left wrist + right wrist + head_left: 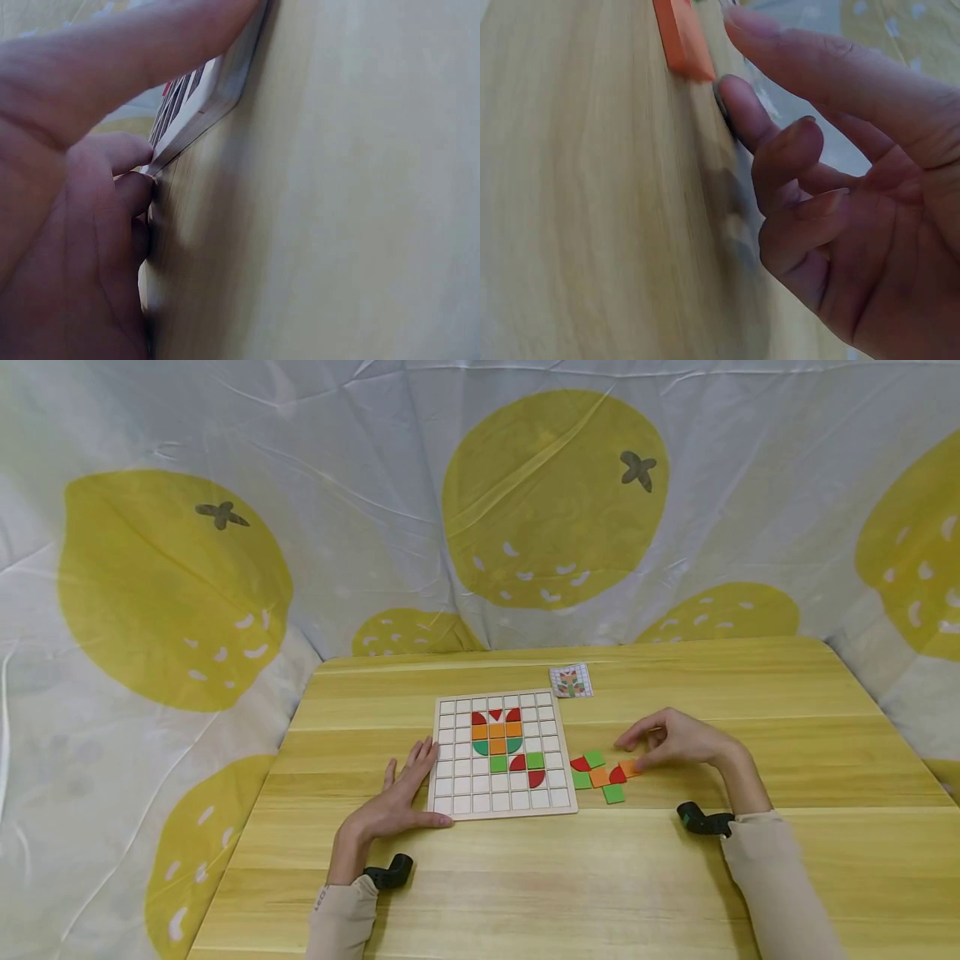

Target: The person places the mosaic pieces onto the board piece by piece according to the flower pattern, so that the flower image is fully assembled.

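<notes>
A pale wooden grid board (461,793) bears red, orange and green tiles arranged in a flower-like pattern. My left hand (393,802) rests against its near left corner, fingers along the left side and thumb at the front edge. In the left wrist view, the thumb (135,56) lies over the board's edge (217,94). Right of the board, my right hand (686,739) hovers beside the loose tiles, holding nothing. Its thumb is close to an orange tile (631,768). The right wrist view shows that orange tile (686,41) on the table, just beyond the spread thumb and fingers.
Loose green (613,793), red (580,764) and orange (598,777) tiles lie close together by the board's right edge. A small pattern card (571,681) lies behind the board's far right corner. A lemon-print cloth (555,502) hangs behind the wooden table (562,885).
</notes>
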`<state>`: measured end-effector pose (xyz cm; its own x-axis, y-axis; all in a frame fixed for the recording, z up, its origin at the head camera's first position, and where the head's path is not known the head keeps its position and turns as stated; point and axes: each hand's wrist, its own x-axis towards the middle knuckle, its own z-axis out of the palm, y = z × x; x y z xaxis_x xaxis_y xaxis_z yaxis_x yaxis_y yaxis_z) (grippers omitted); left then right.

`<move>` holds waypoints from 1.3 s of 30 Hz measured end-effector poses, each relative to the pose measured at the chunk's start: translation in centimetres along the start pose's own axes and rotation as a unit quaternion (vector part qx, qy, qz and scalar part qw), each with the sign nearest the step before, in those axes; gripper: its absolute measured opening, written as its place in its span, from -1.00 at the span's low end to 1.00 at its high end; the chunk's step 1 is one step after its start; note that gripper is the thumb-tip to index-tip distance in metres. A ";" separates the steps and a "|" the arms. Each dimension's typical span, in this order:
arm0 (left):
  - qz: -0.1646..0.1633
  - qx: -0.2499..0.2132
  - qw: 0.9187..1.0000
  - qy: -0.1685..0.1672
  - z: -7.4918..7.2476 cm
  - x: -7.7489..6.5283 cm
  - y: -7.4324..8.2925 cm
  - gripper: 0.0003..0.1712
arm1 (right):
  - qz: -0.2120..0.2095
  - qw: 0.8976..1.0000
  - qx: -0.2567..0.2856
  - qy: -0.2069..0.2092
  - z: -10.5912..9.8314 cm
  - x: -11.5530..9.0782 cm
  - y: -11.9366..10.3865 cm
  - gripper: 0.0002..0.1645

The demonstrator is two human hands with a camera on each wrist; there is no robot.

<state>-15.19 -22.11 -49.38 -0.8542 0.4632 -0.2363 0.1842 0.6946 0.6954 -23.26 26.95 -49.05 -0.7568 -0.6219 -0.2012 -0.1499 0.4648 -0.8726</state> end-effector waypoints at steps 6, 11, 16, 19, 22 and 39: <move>0.002 0.001 1.000 0.001 0.0 0.0 0.0 0.41 | -0.007 0.999 0.025 -0.030 -0.3 -0.2 0.4 -0.57; 0.004 0.000 1.000 0.003 0.0 0.0 0.0 0.41 | 0.002 1.000 -0.007 -0.026 0.0 0.0 -0.3 -0.64; 0.005 0.001 1.000 0.003 0.0 0.0 0.0 0.40 | 0.015 0.999 -0.042 0.024 0.4 0.5 -0.9 -0.60; 0.006 0.002 1.000 0.003 0.0 0.0 0.0 0.40 | 0.018 0.997 -0.060 0.049 0.6 0.8 -1.1 -0.56; 0.004 0.005 1.000 0.002 -0.1 -0.1 0.0 0.39 | 0.025 0.995 -0.076 0.060 0.7 0.9 -1.2 -0.62; 0.002 0.005 1.000 0.000 -0.1 -0.1 0.1 0.39 | 0.055 0.994 -0.027 0.091 1.4 1.7 -1.3 -0.63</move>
<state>-15.15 -22.12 -49.27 -0.8538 0.4653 -0.2334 0.1921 0.6984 0.6894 -23.46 24.41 -48.84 -0.8722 -0.4439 -0.2056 -0.0903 0.5592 -0.8241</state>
